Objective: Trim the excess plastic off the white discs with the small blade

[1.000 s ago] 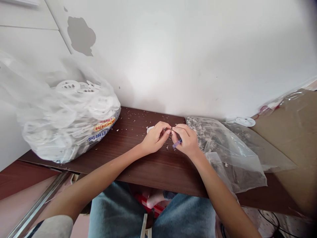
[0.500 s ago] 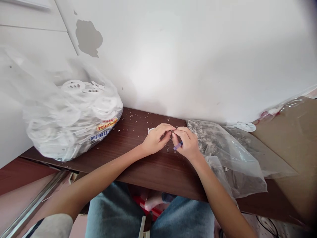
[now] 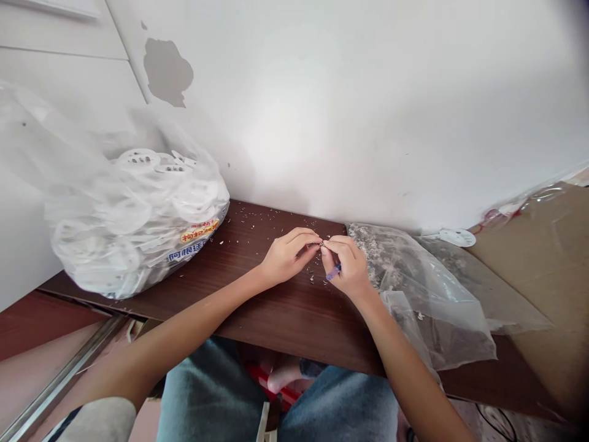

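Note:
My left hand [image 3: 291,255] and my right hand [image 3: 347,261] meet fingertip to fingertip above the brown table [image 3: 276,313]. Both are closed in a pinch on something tiny and dark between them, too small to name. A purple, pen-like stick [image 3: 334,272] is tucked in my right hand, its end showing below the thumb. Small pale scraps [image 3: 311,278] are scattered on the table under and around my hands.
A bulging clear plastic bag [image 3: 138,227] full of white discs stands at the left. To the right lies a clear bag [image 3: 427,288] with small pale bits in it, beside cardboard [image 3: 547,258]. A white disc [image 3: 457,237] lies behind it, near the wall [image 3: 322,123].
My left hand has shifted slightly, and a white piece seen behind it before is out of sight. The purple stick has tilted a little in my right hand.

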